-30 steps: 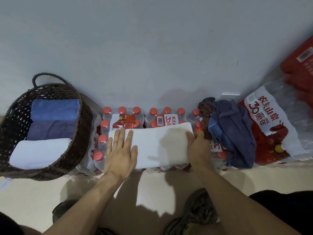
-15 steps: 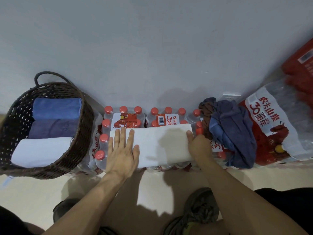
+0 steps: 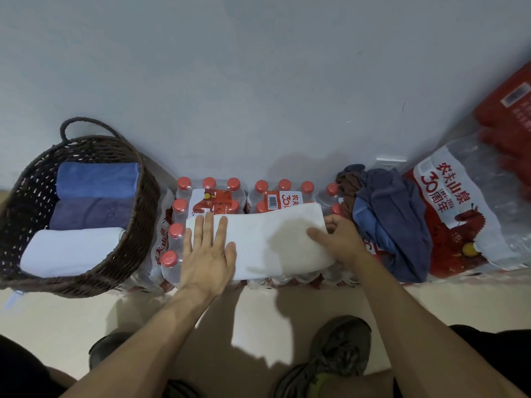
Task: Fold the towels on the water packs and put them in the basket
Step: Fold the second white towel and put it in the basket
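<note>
A white towel [image 3: 270, 242], folded into a long strip, lies across the red-capped water packs [image 3: 224, 196]. My left hand [image 3: 208, 251] presses flat on its left end with straight fingers. My right hand [image 3: 340, 239] pinches the towel's right end, thumb on top and fingers tucked underneath. To the right, a crumpled heap of blue and brown towels [image 3: 388, 222] sits on the packs. The dark wicker basket [image 3: 138, 225] at the left holds three folded towels: blue, purple and white.
A grey wall rises right behind the packs. More wrapped water packs [image 3: 471, 214] and a red carton [image 3: 511, 116] stand at the right. My shoes [image 3: 336, 357] rest on the beige floor in front of the packs.
My right hand has gone from resting at the towel's right edge to pinching it, thumb now over the top, and the edge has lifted slightly. The left hand stays flat in place.
</note>
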Demonstrator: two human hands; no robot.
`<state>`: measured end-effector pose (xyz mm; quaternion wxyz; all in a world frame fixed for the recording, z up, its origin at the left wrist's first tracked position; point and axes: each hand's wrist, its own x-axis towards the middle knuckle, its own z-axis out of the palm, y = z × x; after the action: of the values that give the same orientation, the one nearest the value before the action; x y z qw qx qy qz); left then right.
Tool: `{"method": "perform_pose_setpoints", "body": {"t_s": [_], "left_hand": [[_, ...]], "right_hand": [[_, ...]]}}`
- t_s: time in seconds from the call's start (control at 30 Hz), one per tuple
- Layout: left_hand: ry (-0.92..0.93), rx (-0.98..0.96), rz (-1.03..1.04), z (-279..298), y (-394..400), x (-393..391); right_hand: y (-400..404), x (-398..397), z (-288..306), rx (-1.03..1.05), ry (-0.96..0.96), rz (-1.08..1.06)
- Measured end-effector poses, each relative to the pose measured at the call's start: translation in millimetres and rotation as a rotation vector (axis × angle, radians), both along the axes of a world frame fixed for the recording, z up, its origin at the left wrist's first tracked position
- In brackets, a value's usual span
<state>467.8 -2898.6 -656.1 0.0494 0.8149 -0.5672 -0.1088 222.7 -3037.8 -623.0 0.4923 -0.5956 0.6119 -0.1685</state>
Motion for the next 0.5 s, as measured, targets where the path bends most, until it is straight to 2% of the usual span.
{"method": "perform_pose_setpoints", "body": {"t_s": [0.13,0.27,0.5], "left_hand": [[0.007,-0.007,-0.001,1.8,0.4,1.2],[0.019,-0.014,0.003,2.8,1.0,0.0],[0.008,-0.042,0.001,2.9,-5.4,-6.6]], "right_hand": [[2.1,6.1,-4.2,-0.026,-0.062,-0.041],[6.5,1.6,-13.6,-0.1,0.045,-0.147],[4.3,-2.3,-16.4,-0.05,0.224,-0.087]]}}
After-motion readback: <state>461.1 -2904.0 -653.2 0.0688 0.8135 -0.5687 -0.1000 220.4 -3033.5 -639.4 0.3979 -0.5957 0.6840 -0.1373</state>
